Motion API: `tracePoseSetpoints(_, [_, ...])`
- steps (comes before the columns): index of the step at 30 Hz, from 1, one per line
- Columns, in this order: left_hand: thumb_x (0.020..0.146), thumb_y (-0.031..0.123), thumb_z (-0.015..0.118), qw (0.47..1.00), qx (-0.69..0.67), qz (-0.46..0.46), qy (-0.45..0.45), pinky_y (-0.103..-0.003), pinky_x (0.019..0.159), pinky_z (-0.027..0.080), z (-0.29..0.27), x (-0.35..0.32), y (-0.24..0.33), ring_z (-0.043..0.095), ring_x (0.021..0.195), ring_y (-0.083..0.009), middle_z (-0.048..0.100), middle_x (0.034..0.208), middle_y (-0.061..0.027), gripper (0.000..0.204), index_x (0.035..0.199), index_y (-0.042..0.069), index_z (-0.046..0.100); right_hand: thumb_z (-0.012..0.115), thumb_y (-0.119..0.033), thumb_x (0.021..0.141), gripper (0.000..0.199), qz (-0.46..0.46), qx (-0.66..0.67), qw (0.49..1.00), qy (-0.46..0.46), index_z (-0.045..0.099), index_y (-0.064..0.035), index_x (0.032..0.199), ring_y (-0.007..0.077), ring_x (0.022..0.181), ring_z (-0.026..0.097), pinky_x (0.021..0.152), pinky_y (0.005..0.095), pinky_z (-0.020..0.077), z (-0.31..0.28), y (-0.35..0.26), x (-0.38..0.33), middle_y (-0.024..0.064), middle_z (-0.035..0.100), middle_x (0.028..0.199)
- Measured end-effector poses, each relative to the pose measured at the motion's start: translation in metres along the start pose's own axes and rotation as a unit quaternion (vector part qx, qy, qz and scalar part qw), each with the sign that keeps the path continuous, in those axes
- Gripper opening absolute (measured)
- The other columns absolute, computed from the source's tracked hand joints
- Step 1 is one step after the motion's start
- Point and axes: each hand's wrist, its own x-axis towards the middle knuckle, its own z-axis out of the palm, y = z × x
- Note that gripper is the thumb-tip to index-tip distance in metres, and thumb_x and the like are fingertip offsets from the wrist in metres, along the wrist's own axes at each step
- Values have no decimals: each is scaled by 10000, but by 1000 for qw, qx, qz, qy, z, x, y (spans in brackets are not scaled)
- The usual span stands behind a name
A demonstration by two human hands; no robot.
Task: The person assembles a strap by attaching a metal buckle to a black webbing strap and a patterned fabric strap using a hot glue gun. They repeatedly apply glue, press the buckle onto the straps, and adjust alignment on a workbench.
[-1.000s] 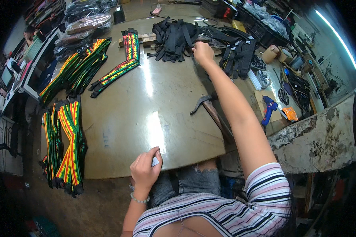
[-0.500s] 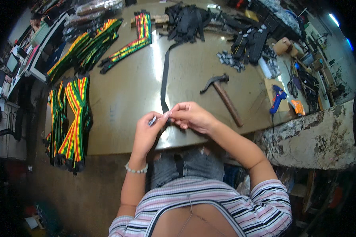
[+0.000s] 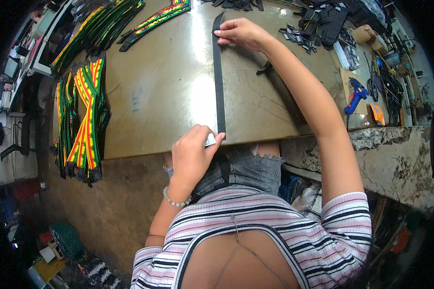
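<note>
A black webbing strap (image 3: 218, 86) runs nearly straight up the table from the near edge, its far end tapering to a slant. My left hand (image 3: 194, 153) is closed at the table's near edge, its thumb on the strap's near end. A small whitish piece (image 3: 210, 140) sticks out between thumb and fingers of that hand; its kind cannot be made out. My right hand (image 3: 241, 33) reaches far forward, fingertips pinching the strap's edge close to its far end. Beneath my right forearm the hammer (image 3: 264, 68) is mostly hidden, only part of its head showing.
Patterned red, yellow and green straps (image 3: 88, 113) hang over the table's left edge. More lie in a bundle (image 3: 103, 26) behind them. Small dark clips (image 3: 299, 38) and black straps (image 3: 325, 21) lie far right. Nearer stands a blue glue gun (image 3: 356, 96) beside an orange packet (image 3: 376, 114).
My right hand has moved away from my left, up along the strap to near its far end. The strap now lies straighter and closer to me. The view has shifted.
</note>
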Motion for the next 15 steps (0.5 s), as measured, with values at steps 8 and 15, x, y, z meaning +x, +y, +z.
tracePoseSetpoints(8, [826, 266, 772, 999, -20, 30, -9, -352, 554, 475, -1, 0, -7, 608, 635, -226, 570, 704, -36, 168, 958, 163, 758, 810, -373, 792, 494, -183, -384, 865, 266, 702, 38, 1044, 375, 886, 705, 831, 425, 550, 25, 13, 43, 234, 718, 959])
tracePoseSetpoints(15, [768, 222, 826, 997, -39, 55, -46, -342, 548, 451, -6, -3, -15, 563, 591, -225, 551, 667, -67, 258, 1015, 156, 789, 653, -462, 916, 486, -215, -315, 893, 239, 713, -27, 1124, 353, 1054, 674, 940, 402, 503, 14, -5, -90, 219, 707, 1100])
